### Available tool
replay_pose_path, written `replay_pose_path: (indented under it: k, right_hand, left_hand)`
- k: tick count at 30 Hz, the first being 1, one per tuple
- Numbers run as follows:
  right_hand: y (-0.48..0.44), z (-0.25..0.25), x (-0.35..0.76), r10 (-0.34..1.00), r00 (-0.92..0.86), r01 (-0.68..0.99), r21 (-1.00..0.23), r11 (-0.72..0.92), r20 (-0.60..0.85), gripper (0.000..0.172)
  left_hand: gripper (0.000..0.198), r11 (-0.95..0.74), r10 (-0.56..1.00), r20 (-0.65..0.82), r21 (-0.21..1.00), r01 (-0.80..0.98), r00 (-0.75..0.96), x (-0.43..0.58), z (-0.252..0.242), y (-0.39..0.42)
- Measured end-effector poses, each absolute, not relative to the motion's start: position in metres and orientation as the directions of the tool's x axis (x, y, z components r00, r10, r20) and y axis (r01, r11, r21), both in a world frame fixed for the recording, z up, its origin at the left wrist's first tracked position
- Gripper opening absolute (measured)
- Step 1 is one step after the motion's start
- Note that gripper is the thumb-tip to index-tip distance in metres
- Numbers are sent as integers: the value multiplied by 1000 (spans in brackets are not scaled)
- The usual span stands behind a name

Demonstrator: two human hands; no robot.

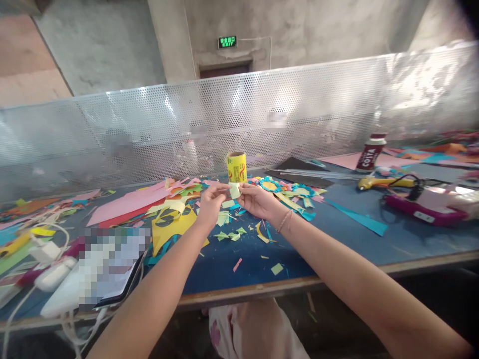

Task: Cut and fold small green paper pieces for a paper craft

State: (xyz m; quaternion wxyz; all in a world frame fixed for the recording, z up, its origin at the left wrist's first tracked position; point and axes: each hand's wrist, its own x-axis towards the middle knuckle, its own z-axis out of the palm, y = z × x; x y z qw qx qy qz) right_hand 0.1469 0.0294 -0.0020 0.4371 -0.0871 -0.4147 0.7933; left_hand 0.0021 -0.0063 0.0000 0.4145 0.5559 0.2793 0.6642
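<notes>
Between my two hands, above the table's middle, is a small pale green paper piece [234, 191]. My left hand [212, 202] pinches its left edge with thumb and fingertips. My right hand [258, 199] has the other side between thumb and forefinger. Just behind it stands a yellow printed roll [237, 167], upright. Below my hands lie several folded light green paper pieces [232, 235] and loose scraps. A yellow cut paper shape [174, 225] rests left of my left hand. Blue and yellow paper flowers [270, 185] lie beyond my right hand.
A perforated metal screen [157, 134] runs along the table's back. On the left are a tablet [121, 267], white cables and pink paper sheets [129, 203]. To the right stand a dark red bottle [370, 153], a yellow glue gun [385, 183] and a purple power strip [424, 210].
</notes>
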Motion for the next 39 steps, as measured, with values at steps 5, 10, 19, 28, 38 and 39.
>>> replay_pose_path:
  k: [5,10,19,28,38,39]
  right_hand:
    - [27,-1,147,750,-616,-655,-685,-319,240,19]
    - [19,3,144,704,-647,-668,-662,-340,292,19]
    - [14,6,145,674,-662,-669,-664,-334,328,19]
    - [10,8,141,691,-636,-681,-671,-294,344,16]
    - [11,5,141,716,-617,-683,-675,-279,328,12]
    - [11,5,141,720,-614,-682,-676,-279,323,11]
  left_hand:
    - [11,-646,759,647,762,36,-71,2,1,-10]
    - [10,-708,688,710,702,77,-149,6,0,-17]
    - [12,-739,671,740,672,51,-45,7,11,-29]
    - [12,-602,797,587,757,-254,-141,16,5,-22]
    - [11,-637,770,624,736,-229,-133,17,5,-24]
    - [11,-652,757,640,733,-194,-129,17,5,-24]
